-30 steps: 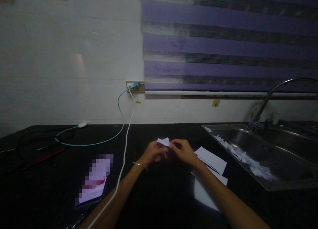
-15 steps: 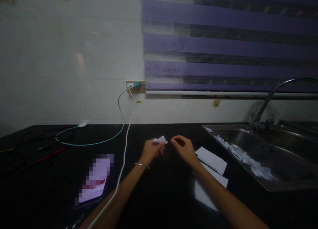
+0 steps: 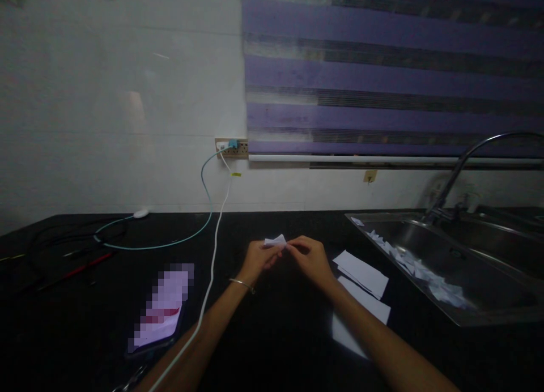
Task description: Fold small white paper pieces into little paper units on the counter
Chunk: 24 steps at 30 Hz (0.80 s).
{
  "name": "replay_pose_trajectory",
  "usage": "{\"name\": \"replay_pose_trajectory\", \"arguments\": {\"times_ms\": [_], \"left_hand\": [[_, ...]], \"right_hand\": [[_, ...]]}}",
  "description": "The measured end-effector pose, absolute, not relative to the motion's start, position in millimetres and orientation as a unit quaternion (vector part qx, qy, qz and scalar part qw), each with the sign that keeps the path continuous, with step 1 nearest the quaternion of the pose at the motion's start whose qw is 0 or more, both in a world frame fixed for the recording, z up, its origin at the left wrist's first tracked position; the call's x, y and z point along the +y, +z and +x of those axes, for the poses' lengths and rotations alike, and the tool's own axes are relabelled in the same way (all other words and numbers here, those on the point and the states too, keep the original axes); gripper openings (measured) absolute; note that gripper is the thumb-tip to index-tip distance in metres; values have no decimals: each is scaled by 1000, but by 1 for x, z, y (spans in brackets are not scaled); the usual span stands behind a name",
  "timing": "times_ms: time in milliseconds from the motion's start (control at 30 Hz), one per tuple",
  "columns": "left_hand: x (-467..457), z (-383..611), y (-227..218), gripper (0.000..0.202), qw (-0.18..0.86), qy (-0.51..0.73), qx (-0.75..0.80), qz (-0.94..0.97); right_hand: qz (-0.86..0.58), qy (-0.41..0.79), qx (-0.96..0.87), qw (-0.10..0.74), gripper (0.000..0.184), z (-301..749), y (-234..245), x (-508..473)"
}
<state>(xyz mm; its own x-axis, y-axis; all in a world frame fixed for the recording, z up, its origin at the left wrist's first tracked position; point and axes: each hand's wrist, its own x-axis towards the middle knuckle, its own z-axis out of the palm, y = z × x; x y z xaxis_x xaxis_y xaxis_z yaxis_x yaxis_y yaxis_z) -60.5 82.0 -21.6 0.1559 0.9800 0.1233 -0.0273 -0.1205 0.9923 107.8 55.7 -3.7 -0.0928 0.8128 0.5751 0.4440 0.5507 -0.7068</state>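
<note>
One small paper [image 3: 275,241] is pinched between two hands above the middle of the counter [image 3: 278,329].
The left hand [image 3: 260,257] pinches it from the left; the right hand [image 3: 313,259] seems to nip its right tip between thumb and finger. To work it well, hold the left grip steady and let the right press lightly, so the thin edge does not tear. Counted: one phone [image 3: 165,301] near left, one white cable [image 3: 216,239], one teal cable [image 3: 144,248], at least two sheets [image 3: 361,272] at right; paper pieces [image 3: 419,270] in the sink [image 3: 476,318] overlap too much to count.
</note>
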Motion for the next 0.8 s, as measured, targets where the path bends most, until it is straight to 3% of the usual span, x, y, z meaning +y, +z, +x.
{"name": "replay_pose_trajectory", "arguments": {"times_ms": [167,467,667,800], "left_hand": [[80,-57,-22,45,522,492,415,559],[71,-43,-17,46,576,519,352,524],[73,-50,-18,44,558,535,380,508],[72,-59,-17,34,555,515,375,534]], "right_hand": [[-450,216,-714,491,19,107,-10,59],[-503,134,-674,523,18,97,-18,58],[-464,258,-676,511,22,95,-17,57],[-462,278,-668,513,25,104,-12,61]]}}
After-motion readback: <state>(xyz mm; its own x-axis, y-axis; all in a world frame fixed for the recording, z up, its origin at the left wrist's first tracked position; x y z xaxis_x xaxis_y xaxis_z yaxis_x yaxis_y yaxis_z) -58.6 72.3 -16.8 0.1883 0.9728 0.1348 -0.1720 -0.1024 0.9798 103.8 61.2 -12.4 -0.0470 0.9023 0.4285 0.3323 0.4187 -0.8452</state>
